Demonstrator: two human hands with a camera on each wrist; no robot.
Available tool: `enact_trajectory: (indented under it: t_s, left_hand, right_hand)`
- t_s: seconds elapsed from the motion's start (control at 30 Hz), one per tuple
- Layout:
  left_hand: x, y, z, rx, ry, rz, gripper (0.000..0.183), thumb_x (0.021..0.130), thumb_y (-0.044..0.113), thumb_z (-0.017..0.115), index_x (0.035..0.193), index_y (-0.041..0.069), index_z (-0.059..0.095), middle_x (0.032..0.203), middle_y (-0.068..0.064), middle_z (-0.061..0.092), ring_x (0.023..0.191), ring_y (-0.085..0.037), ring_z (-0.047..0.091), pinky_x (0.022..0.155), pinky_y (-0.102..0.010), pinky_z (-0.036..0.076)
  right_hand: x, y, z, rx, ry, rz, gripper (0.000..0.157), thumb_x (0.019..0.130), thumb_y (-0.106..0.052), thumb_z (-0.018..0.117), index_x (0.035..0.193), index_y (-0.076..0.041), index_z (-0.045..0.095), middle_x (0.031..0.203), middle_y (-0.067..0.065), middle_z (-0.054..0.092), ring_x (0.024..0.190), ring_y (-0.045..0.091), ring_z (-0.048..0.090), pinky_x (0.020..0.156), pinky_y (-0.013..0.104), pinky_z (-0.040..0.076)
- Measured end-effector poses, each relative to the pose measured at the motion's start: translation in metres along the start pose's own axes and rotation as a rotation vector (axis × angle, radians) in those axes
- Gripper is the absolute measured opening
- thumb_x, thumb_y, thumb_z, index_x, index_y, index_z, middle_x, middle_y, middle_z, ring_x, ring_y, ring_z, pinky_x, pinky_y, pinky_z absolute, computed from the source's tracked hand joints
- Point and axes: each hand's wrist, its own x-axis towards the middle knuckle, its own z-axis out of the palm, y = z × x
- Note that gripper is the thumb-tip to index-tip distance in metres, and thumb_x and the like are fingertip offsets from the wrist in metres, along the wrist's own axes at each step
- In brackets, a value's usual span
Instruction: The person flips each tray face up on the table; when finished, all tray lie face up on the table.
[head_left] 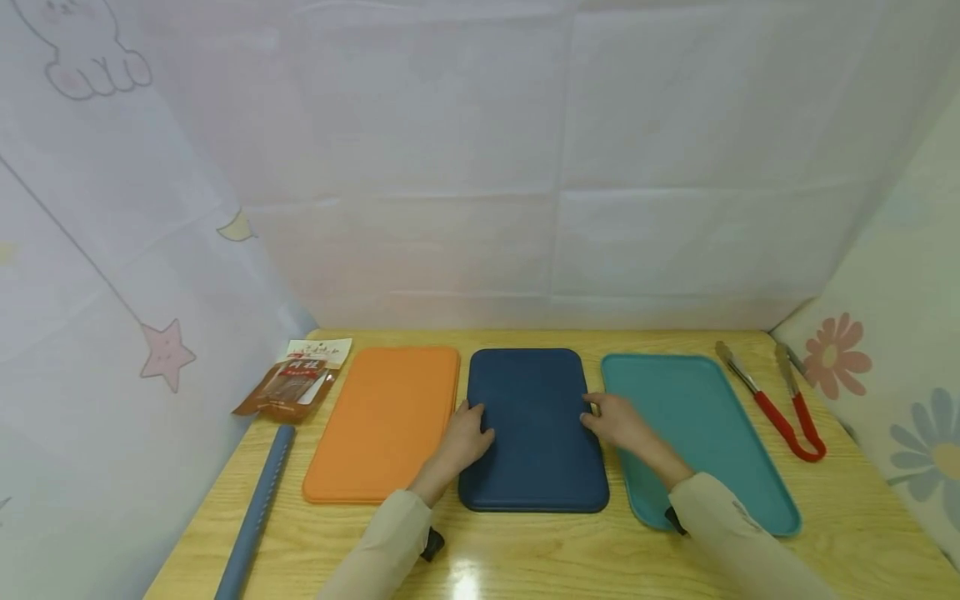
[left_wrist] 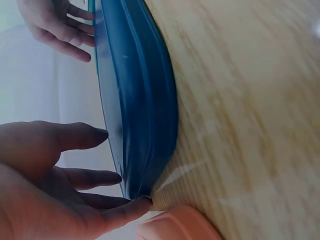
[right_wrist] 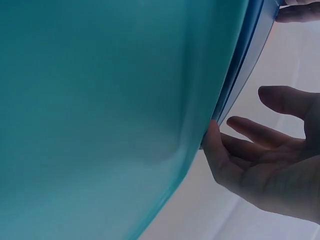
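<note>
A dark blue rectangular tray (head_left: 534,458) lies face down or flat in the middle of the table, its side showing a layered rim in the left wrist view. At its left edge is my left hand (head_left: 461,442), thumb over the top surface and fingertips right at the side. My right hand (head_left: 618,423) is at the opposite edge, fingers loosely extended, thumb apart from them. In the right wrist view, the fingertips (right_wrist: 214,131) reach the gap between the blue tray and a teal tray (right_wrist: 100,120).
An orange tray (head_left: 382,425) lies to the left, with a brown snack packet (head_left: 294,383) and a blue-grey rod (head_left: 258,508) beyond it. Red-handled tongs (head_left: 780,421) lie right of the teal tray. Patterned cloth (head_left: 480,167) hangs around the wooden table's (head_left: 525,567) back and sides.
</note>
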Motion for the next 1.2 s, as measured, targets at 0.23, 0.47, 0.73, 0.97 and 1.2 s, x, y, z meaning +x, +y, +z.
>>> enact_trajectory:
  t_s: [0.23,0.47,0.73,0.97,1.2]
  left_hand:
    - [0.001,-0.001,0.001,-0.018,-0.009,-0.048,0.049,0.089,0.011,0.067,0.129,-0.012,0.053,0.138,-0.037,0.041,0.127,-0.053,0.038,0.100,-0.057,0.039]
    - [0.004,-0.005,0.001,-0.050,0.003,-0.041,0.049,0.086,0.008,0.070,0.127,-0.012,0.055,0.137,-0.038,0.041,0.127,-0.053,0.038,0.101,-0.056,0.039]
    - [0.002,-0.011,0.000,-0.053,0.019,-0.004,0.049,0.082,0.005,0.073,0.125,-0.013,0.058,0.136,-0.040,0.041,0.124,-0.052,0.043,0.097,-0.055,0.043]
    - [0.002,-0.012,-0.001,-0.113,0.009,-0.008,0.051,0.083,0.006,0.073,0.127,-0.012,0.056,0.138,-0.040,0.038,0.124,-0.051,0.044,0.095,-0.052,0.046]
    - [-0.001,-0.011,-0.005,-0.173,-0.067,-0.008,0.052,0.088,0.005,0.065,0.134,-0.012,0.049,0.143,-0.040,0.031,0.128,-0.050,0.040,0.091,-0.050,0.048]
  right_hand:
    - [0.006,-0.002,0.008,-0.030,-0.034,-0.012,0.046,0.096,-0.017,0.058,0.134,0.009,0.051,0.131,0.029,0.053,0.117,0.042,0.054,0.090,0.051,0.048]
    - [0.007,0.000,0.006,0.186,-0.092,0.016,0.045,0.099,-0.012,0.051,0.140,0.004,0.046,0.142,0.029,0.042,0.127,0.045,0.043,0.095,0.053,0.043]
    - [0.004,0.005,-0.001,0.441,-0.123,0.072,0.051,0.101,-0.008,0.046,0.150,-0.003,0.032,0.153,0.027,0.024,0.139,0.047,0.022,0.106,0.060,0.030]
    - [0.003,0.004,-0.012,0.421,0.012,0.064,0.060,0.090,0.001,0.063,0.145,0.000,0.041,0.142,0.032,0.039,0.130,0.047,0.039,0.091,0.049,0.049]
    - [0.005,0.003,-0.034,0.490,-0.015,0.049,0.065,0.087,-0.007,0.071,0.144,0.001,0.042,0.127,0.032,0.052,0.098,0.035,0.064,0.083,0.046,0.054]
